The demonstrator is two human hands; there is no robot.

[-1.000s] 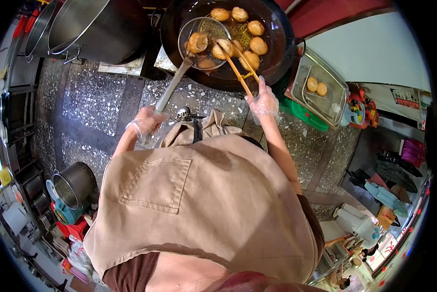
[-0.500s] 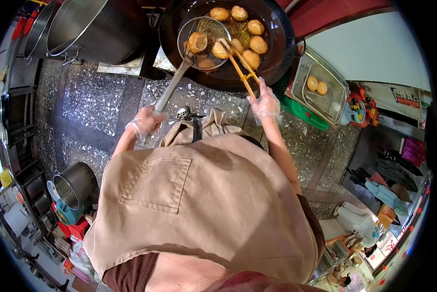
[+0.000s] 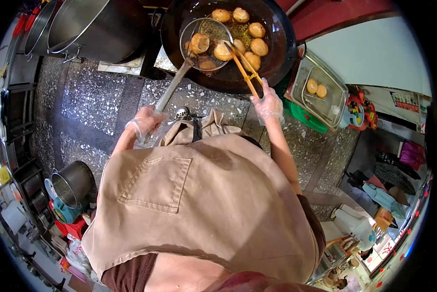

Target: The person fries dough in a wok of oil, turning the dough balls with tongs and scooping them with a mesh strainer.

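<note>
My left hand (image 3: 147,122), in a clear plastic glove, is closed round the handle of a wire-mesh strainer (image 3: 206,30). The strainer's bowl is over the oil in a large dark wok (image 3: 282,58). A browned fried ball (image 3: 199,43) sits in the mesh. My right hand (image 3: 268,104), also gloved, grips long wooden chopsticks (image 3: 246,74) with a yellow tie round them. Their tips touch a paler fried ball (image 3: 223,50) at the strainer's right rim. Several golden fried balls (image 3: 257,30) lie in the oil to the right.
Right of the wok is a metal tray (image 3: 336,97) with a rack holding two fried balls (image 3: 316,87); a green basin (image 3: 306,117) is below it. A big metal pot (image 3: 99,31) stands on the left. Another pot (image 3: 74,184) is at lower left, above the speckled floor (image 3: 89,100).
The view has shifted slightly. My right hand and the chopsticks have moved a little to the right and down, with the tips still at the paler ball. The strainer has barely moved.
</note>
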